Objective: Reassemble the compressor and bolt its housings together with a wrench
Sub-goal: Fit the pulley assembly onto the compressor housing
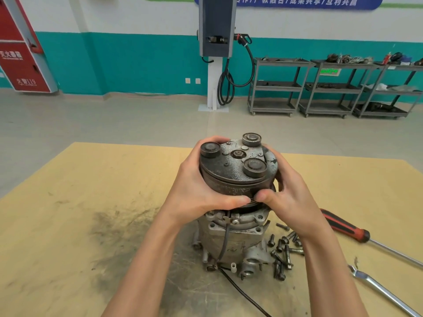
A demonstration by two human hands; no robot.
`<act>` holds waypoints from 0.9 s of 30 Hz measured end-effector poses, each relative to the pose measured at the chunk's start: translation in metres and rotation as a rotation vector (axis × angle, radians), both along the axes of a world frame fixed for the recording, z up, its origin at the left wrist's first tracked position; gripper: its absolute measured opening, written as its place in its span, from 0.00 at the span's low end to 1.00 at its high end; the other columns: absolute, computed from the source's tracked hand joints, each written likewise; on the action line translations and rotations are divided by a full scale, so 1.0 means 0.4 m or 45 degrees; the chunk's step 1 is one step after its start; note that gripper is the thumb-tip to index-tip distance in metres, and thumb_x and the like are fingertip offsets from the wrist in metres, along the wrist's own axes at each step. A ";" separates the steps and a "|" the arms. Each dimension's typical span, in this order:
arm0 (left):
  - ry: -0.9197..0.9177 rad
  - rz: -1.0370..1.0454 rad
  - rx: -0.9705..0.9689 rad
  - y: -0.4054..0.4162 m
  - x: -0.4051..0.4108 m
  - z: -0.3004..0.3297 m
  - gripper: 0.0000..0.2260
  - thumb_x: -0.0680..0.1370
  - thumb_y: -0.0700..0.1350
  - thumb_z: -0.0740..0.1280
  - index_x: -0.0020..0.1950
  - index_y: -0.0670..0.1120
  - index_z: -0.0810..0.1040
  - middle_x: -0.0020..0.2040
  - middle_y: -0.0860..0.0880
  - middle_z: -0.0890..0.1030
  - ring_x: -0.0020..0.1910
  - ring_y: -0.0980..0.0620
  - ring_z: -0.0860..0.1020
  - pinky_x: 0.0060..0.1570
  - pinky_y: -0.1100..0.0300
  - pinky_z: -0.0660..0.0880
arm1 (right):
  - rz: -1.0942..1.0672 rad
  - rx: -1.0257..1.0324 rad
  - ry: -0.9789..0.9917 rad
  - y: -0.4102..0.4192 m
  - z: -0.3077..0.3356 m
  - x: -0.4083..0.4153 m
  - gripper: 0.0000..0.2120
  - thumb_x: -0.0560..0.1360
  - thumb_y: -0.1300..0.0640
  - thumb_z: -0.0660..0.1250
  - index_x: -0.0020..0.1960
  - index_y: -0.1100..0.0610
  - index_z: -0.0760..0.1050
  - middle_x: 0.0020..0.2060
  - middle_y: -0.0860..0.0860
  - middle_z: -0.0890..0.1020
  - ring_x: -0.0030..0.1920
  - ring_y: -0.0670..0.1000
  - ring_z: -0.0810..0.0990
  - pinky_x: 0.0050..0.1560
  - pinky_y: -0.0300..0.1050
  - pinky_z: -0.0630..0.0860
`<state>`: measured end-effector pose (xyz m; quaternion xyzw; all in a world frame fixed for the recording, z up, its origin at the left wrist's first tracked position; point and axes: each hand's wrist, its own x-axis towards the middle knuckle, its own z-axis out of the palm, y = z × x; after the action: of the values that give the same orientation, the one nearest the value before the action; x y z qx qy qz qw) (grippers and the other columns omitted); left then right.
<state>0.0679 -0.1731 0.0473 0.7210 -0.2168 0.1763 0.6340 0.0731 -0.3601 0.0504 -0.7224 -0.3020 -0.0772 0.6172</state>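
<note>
Grey metal compressor (231, 236) upright, both hands gripping pulley (235, 177)

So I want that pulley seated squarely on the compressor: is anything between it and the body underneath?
Nothing visible blocks it. Both hands, left hand and right hand, grip the pulley directly above the compressor body. The thumbs meet at its lower front edge and hide part of the joint there.

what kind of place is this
Probably an automotive training workshop: a compressor being reassembled on a worktable, loose bolts beside it, and parts carts along the wall.
</note>
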 end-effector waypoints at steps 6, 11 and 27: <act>0.030 0.000 0.021 0.002 0.004 -0.018 0.40 0.55 0.48 0.81 0.65 0.48 0.72 0.58 0.52 0.81 0.60 0.49 0.79 0.58 0.59 0.74 | 0.024 0.003 0.041 -0.005 -0.013 -0.001 0.46 0.62 0.31 0.73 0.71 0.55 0.65 0.62 0.40 0.79 0.65 0.43 0.76 0.61 0.34 0.70; 0.046 0.006 0.079 0.003 0.001 -0.033 0.41 0.54 0.49 0.82 0.66 0.48 0.72 0.59 0.51 0.80 0.61 0.48 0.79 0.62 0.52 0.74 | 0.037 0.021 0.085 -0.010 -0.025 -0.011 0.43 0.60 0.32 0.74 0.69 0.50 0.65 0.62 0.37 0.78 0.63 0.40 0.76 0.60 0.31 0.70; 0.000 0.088 0.092 -0.008 -0.007 -0.030 0.39 0.54 0.55 0.81 0.63 0.52 0.73 0.57 0.55 0.81 0.58 0.51 0.80 0.59 0.55 0.75 | 0.031 0.062 0.100 -0.007 -0.044 -0.006 0.45 0.64 0.31 0.71 0.72 0.54 0.63 0.65 0.43 0.77 0.68 0.48 0.73 0.65 0.39 0.69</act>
<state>0.0653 -0.1763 0.0354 0.7505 -0.1982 0.1901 0.6010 0.0709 -0.3630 0.0329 -0.7061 -0.2843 -0.0485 0.6467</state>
